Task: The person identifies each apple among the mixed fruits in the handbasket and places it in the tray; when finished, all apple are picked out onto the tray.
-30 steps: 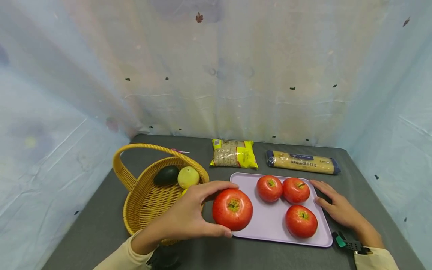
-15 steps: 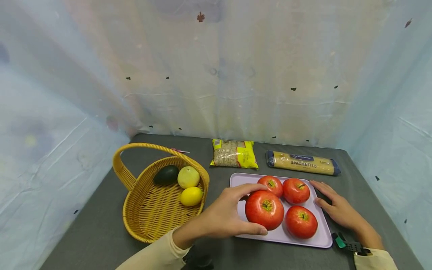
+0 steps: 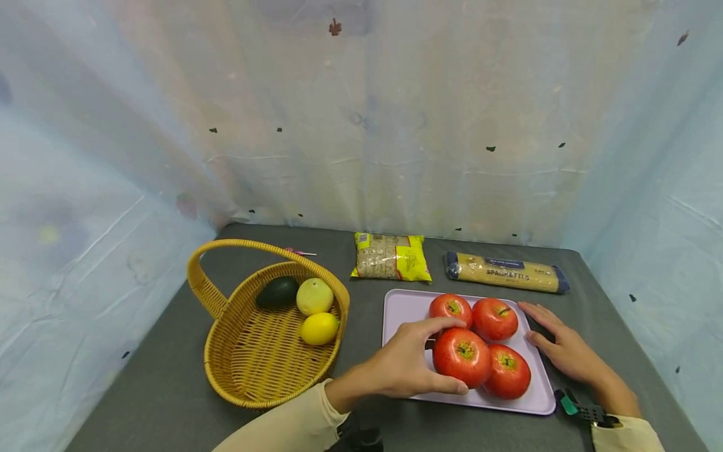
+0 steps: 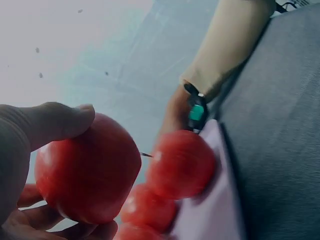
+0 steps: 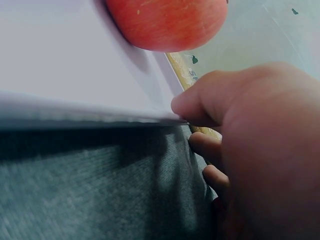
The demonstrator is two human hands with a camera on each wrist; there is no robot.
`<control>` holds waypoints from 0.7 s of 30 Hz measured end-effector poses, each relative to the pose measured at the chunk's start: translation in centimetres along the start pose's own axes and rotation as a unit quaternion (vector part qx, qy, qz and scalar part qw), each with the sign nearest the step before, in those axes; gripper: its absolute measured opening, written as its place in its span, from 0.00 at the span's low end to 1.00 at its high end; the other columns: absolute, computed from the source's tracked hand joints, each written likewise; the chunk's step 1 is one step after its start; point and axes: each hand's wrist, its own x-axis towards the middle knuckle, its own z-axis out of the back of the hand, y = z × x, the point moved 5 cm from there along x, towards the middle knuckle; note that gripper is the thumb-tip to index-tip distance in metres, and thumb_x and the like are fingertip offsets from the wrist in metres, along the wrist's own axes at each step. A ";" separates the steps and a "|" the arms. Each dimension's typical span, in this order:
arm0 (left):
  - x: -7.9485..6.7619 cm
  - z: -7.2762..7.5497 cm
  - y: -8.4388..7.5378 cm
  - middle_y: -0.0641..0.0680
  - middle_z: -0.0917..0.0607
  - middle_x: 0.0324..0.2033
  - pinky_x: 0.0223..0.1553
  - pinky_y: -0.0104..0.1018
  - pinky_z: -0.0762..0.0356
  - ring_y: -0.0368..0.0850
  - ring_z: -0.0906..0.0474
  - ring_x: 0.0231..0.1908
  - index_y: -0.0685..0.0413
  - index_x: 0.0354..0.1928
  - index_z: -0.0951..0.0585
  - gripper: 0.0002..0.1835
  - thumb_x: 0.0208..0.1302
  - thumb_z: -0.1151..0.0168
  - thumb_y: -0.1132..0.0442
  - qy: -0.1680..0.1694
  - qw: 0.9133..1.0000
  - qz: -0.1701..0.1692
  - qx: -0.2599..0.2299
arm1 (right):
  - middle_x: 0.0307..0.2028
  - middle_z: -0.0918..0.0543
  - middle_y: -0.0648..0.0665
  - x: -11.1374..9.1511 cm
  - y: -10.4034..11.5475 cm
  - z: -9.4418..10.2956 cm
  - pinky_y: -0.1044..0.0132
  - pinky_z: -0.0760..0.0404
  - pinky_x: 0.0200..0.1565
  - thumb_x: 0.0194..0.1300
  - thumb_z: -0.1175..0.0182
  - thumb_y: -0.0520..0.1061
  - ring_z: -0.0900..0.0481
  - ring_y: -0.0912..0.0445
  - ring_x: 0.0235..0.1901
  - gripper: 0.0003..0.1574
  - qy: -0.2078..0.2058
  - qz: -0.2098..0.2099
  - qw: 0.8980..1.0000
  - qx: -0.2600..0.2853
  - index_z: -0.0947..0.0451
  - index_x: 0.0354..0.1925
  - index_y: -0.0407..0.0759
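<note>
My left hand (image 3: 415, 363) grips a red apple (image 3: 462, 358) between thumb and fingers, over the lilac tray (image 3: 395, 309). In the head view this apple overlaps the front apple (image 3: 509, 376) on the tray. Two more red apples (image 3: 450, 307) sit side by side toward the tray's back edge. From the left wrist, the held apple (image 4: 90, 170) shows with the thumb along its top and fingers beneath. At the tray's right edge rests my right hand (image 3: 570, 348), fingers extended. Its thumb (image 5: 200, 100) touches the rim in the right wrist view.
A yellow wicker basket (image 3: 217, 364) with a tall handle stands at the left, holding a dark green avocado-shaped fruit (image 3: 277, 293), a pale yellow-green round fruit (image 3: 314, 297) and a lemon (image 3: 319, 328). Behind the tray lie a yellow grain bag (image 3: 391, 257) and a spaghetti pack (image 3: 506, 272).
My left hand has carried the apple rightward, from beside the basket to over the tray near the other apples. My right hand has stayed at the tray's edge.
</note>
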 end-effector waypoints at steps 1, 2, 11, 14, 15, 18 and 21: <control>0.0 -0.2 0.4 0.51 0.14 0.63 0.63 0.26 0.19 0.29 0.18 0.58 0.52 0.73 0.23 0.43 0.56 0.13 0.59 -0.001 1.000 0.009 -0.008 | 0.80 0.38 0.21 0.0 0.0 0.0 0.11 0.41 0.64 0.82 0.39 0.47 0.45 0.18 0.78 0.40 -0.001 0.002 1.000 0.001 0.38 0.84 0.42; 0.0 -0.4 0.7 0.51 0.14 0.62 0.62 0.26 0.19 0.29 0.18 0.58 0.53 0.73 0.23 0.43 0.55 0.13 0.59 -0.002 1.000 0.018 -0.011 | 0.80 0.38 0.21 0.0 0.0 0.0 0.11 0.41 0.64 0.82 0.39 0.47 0.45 0.18 0.78 0.40 -0.001 0.002 1.000 0.001 0.38 0.84 0.42; -0.1 -2.0 3.6 0.46 0.13 0.57 0.59 0.26 0.20 0.30 0.18 0.54 0.49 0.69 0.20 0.42 0.51 0.10 0.57 -0.011 0.997 0.072 0.009 | 0.79 0.37 0.21 -0.1 0.1 0.0 0.11 0.41 0.63 0.81 0.39 0.48 0.44 0.18 0.77 0.40 -0.005 0.008 1.000 0.006 0.37 0.84 0.43; -0.3 -2.5 4.3 0.45 0.13 0.58 0.59 0.26 0.20 0.30 0.19 0.54 0.50 0.70 0.21 0.43 0.51 0.10 0.55 -0.005 0.997 0.071 0.037 | 0.80 0.38 0.21 -0.1 0.1 0.0 0.10 0.41 0.64 0.82 0.39 0.48 0.45 0.18 0.77 0.40 -0.001 0.004 1.000 0.007 0.37 0.84 0.43; -0.3 -2.6 4.5 0.45 0.13 0.58 0.60 0.27 0.20 0.30 0.19 0.54 0.50 0.70 0.21 0.43 0.52 0.10 0.54 -0.004 0.996 0.073 0.045 | 0.80 0.38 0.21 -0.1 0.1 0.0 0.10 0.42 0.64 0.82 0.39 0.49 0.46 0.18 0.78 0.41 0.000 0.002 1.000 0.007 0.38 0.84 0.43; -0.4 -2.9 5.2 0.46 0.13 0.59 0.62 0.29 0.20 0.30 0.19 0.55 0.51 0.71 0.22 0.44 0.53 0.11 0.53 -0.006 0.994 0.077 0.072 | 0.80 0.39 0.21 -0.1 0.1 -0.1 0.10 0.42 0.64 0.82 0.39 0.49 0.46 0.18 0.78 0.41 0.000 0.001 1.000 0.008 0.38 0.84 0.43; -0.4 -3.1 5.6 0.47 0.13 0.60 0.64 0.30 0.21 0.32 0.19 0.56 0.50 0.72 0.23 0.44 0.54 0.11 0.53 -0.010 0.992 0.084 0.095 | 0.80 0.38 0.21 -0.1 0.1 0.0 0.10 0.41 0.64 0.81 0.38 0.49 0.45 0.18 0.77 0.41 -0.002 0.004 1.000 0.006 0.37 0.84 0.43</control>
